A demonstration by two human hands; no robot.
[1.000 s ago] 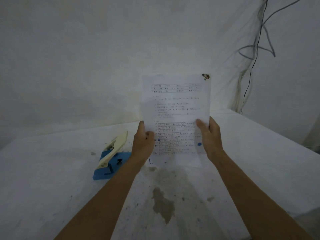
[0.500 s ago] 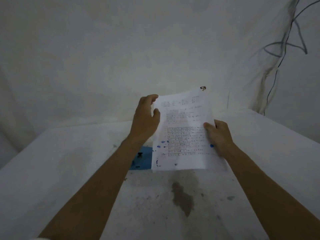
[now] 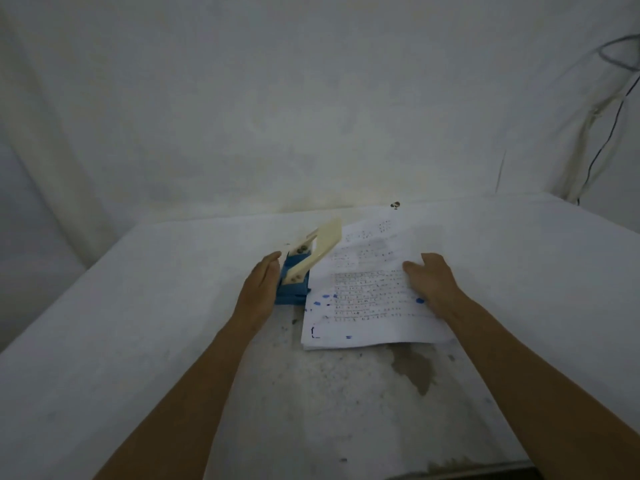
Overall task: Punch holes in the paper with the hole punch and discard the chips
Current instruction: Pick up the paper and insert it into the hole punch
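Note:
A printed sheet of paper (image 3: 367,299) with blue ink marks lies low over the white table (image 3: 138,306), its left edge next to the hole punch. My right hand (image 3: 433,282) grips the sheet at its right side. The hole punch (image 3: 304,268) has a blue base and a raised cream lever and sits at the middle of the table. My left hand (image 3: 263,282) rests flat against the punch's left side, fingers together, holding nothing that I can see.
A dark stain (image 3: 412,372) and small specks mark the table in front of the paper. Cables (image 3: 602,147) hang down the wall at the far right. The white wall stands close behind the table's back edge.
The paper went from upright in both hands down to the table. My left hand let go of the sheet and moved to the side of the hole punch.

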